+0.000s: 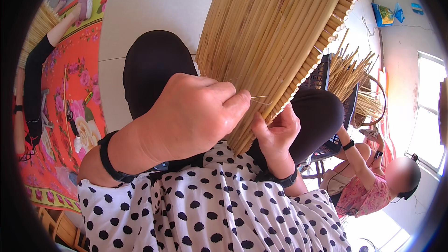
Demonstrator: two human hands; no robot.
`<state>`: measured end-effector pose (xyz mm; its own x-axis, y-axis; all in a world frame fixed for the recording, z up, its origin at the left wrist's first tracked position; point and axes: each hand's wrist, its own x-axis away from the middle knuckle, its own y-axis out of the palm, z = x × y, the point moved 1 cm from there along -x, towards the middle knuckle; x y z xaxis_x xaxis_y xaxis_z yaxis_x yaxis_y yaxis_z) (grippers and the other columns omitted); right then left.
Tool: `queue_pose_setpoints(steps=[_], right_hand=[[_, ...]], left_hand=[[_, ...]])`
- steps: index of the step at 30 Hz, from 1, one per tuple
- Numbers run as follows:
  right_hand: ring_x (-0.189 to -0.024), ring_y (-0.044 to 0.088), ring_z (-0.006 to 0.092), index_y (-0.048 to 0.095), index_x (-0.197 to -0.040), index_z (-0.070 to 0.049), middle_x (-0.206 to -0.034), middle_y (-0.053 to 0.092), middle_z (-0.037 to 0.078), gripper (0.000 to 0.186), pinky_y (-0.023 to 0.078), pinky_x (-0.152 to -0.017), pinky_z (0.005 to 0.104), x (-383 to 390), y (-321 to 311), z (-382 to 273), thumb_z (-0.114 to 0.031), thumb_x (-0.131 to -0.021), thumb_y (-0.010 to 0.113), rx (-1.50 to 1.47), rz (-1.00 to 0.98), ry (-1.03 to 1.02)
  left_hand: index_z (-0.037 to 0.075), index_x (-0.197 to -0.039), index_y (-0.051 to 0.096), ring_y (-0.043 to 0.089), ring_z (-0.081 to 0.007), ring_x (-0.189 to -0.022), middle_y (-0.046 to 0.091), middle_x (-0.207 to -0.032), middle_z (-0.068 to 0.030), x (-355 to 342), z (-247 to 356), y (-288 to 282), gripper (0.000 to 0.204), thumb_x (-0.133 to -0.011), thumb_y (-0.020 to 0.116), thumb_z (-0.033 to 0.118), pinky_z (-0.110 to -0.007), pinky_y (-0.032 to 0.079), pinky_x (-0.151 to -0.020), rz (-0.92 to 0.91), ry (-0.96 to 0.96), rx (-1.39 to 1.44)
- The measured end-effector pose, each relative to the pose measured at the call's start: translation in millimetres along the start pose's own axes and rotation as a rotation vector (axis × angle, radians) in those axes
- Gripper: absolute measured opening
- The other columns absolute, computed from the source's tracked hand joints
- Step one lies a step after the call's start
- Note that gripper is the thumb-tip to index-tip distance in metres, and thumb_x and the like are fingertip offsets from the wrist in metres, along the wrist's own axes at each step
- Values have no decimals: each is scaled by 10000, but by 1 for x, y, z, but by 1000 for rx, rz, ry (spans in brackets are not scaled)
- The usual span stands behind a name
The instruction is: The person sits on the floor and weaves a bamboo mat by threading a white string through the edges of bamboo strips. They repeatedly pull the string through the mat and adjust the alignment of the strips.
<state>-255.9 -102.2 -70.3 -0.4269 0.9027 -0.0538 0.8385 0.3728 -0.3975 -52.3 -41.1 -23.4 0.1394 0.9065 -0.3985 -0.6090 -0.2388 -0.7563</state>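
Observation:
A long mat of straw-coloured stalks (261,28) lies over my lap, its right edge a thick rolled border with pale cut ends. My left hand (196,112) is closed over the mat, thumb and forefinger pinched on a thin needle-like piece (259,96) that points right, with a fine loop of strand beside it. My right hand (277,137) is closed on the mat's bordered edge below that, thumb at the front; its fingertips are partly hidden behind the border.
A black crate (320,74) of loose stalks stands at right beside a handled basket (361,112). A co-worker in a floral top (364,191) sits at lower right. Another person's legs (42,56) rest on a red floral cloth (84,88) at left.

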Motion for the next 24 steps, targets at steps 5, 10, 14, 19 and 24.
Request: queue_pose_setpoints(steps=[5, 10, 14, 19, 24], right_hand=[[-770, 642, 114, 669, -1046, 44, -897, 687, 75, 344, 529, -715, 258, 1, -1, 0, 15, -707, 715, 21, 1, 6], [-771, 644, 116, 674, -1042, 40, -903, 692, 76, 346, 529, -716, 264, 3, 0, -3, 18, -698, 706, -20, -8, 12], [-794, 641, 111, 670, -1065, 44, -918, 692, 74, 358, 528, -737, 265, 3, -4, 1, 27, -708, 695, 10, -26, 38], [-854, 613, 91, 653, -1088, 64, -958, 687, 42, 358, 516, -779, 259, -1, -4, 1, 41, -733, 688, -158, -6, 64], [-901, 608, 85, 635, -1120, 65, -1006, 682, 33, 362, 501, -820, 245, -3, -13, 8, 52, -761, 681, -206, -14, 75]], left_hand=[[-32, -963, 707, 598, -211, -524, 566, -643, -57, -3, 7, -2, 266, -698, 714, -9, -317, 474, -450, -14, -2, 19], [-29, -960, 697, 600, -218, -525, 574, -646, -64, -4, 2, 2, 258, -704, 712, 3, -324, 480, -461, -41, 18, 61], [-24, -950, 682, 602, -223, -528, 579, -644, -66, -4, 0, 6, 241, -712, 711, 4, -328, 485, -474, -38, 25, 87], [-4, -939, 668, 607, -234, -534, 583, -636, -65, -5, -7, 11, 207, -737, 710, 9, -332, 481, -477, -30, 7, 136], [20, -907, 652, 607, -254, -537, 591, -636, -62, -14, -8, 18, 158, -759, 702, 40, -355, 469, -483, -28, -9, 186]])
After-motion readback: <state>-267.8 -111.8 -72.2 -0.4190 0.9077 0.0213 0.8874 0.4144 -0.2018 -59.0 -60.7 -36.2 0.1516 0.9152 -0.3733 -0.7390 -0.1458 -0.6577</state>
